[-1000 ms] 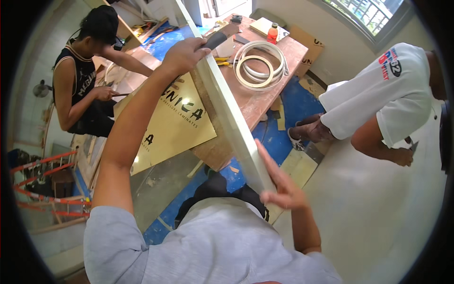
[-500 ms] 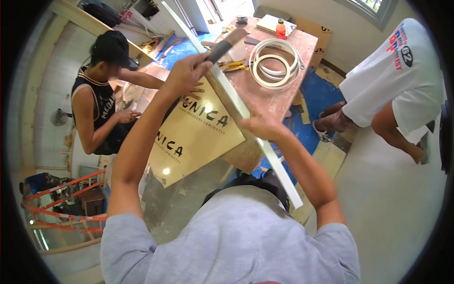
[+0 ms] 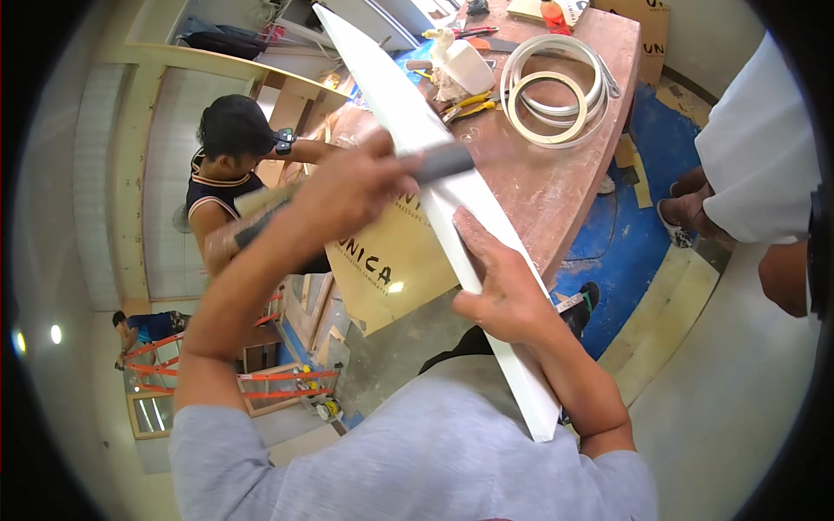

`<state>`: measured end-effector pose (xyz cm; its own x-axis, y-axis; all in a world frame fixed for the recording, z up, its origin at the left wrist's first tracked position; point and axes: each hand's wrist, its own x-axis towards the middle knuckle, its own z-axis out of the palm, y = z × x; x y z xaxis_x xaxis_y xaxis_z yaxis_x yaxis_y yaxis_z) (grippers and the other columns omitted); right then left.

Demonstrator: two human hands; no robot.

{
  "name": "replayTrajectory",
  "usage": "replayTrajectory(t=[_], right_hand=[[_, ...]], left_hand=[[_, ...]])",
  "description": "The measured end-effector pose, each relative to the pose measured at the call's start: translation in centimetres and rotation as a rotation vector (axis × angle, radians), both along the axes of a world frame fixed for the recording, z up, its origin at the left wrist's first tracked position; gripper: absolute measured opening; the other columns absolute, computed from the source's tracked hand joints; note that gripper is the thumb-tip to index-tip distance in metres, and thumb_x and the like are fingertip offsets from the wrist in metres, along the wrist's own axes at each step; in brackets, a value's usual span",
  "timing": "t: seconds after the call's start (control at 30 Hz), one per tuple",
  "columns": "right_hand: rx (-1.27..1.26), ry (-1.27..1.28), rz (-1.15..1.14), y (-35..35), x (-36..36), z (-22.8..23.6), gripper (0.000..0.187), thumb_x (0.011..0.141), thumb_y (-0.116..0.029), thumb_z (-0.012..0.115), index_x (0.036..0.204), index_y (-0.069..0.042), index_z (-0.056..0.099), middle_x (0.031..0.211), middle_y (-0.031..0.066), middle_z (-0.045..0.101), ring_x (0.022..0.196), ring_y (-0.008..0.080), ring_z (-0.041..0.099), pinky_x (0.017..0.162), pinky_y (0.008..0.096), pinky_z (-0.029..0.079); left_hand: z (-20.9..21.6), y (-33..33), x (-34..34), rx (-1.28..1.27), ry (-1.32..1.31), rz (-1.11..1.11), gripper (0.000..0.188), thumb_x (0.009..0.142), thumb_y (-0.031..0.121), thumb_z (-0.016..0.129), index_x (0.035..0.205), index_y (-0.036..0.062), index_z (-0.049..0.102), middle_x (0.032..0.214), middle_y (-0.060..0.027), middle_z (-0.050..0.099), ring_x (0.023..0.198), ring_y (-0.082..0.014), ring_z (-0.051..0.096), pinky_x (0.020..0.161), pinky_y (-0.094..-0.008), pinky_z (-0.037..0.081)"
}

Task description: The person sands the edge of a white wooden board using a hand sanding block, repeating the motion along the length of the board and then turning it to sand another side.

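While the left hand grips a grey block, the right hand clasps the white board.

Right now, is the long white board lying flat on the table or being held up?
Held up, slanted. The right hand grips the long white board near its lower end, the left hand presses a grey block on it, and it crosses over the table edge.
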<state>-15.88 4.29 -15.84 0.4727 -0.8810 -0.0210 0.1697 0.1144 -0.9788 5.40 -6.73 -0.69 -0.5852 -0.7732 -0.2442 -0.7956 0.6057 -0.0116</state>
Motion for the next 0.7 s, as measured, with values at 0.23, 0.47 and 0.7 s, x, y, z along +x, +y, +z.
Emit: replayTrajectory(t=[0.23,0.47,0.7], right_hand=[[-0.08,0.068,0.112,0.6,0.4,1.2,0.097,0.08,-0.007,0.071,0.168,0.001,0.029,0.176,0.0222,0.027,0.164,0.0422,0.023,0.132,0.0541,0.024],[-0.007,0.041,0.109,-0.4,-0.5,0.7,0.096,0.08,-0.007,0.07,0.167,0.0,0.032,0.176,0.0227,0.027,0.163,0.0462,0.023,0.131,0.057,0.025],[-0.147,0.103,0.094,1.5,2.2,0.6,0.094,0.08,-0.007,0.069,0.167,0.001,0.032,0.176,0.0224,0.027,0.16,0.0514,0.025,0.13,0.0647,0.024]], left_hand=[[-0.7,-12.7,6.7,-0.107,-0.234,0.132,0.033,0.1,0.019,0.075,0.13,0.0055,0.078,0.104,-0.0208,0.065,0.087,-0.0356,0.068,0.076,-0.046,0.054],[1.1,1.7,-4.1,0.183,-0.114,0.026,0.038,0.099,0.017,0.075,0.137,0.0164,0.075,0.107,-0.0159,0.062,0.095,-0.0348,0.067,0.083,-0.0459,0.055],[-2.5,-11.9,5.6,-0.054,-0.243,0.105,0.032,0.1,0.019,0.073,0.129,0.0068,0.078,0.102,-0.0192,0.063,0.088,-0.0365,0.065,0.082,-0.0454,0.053]])
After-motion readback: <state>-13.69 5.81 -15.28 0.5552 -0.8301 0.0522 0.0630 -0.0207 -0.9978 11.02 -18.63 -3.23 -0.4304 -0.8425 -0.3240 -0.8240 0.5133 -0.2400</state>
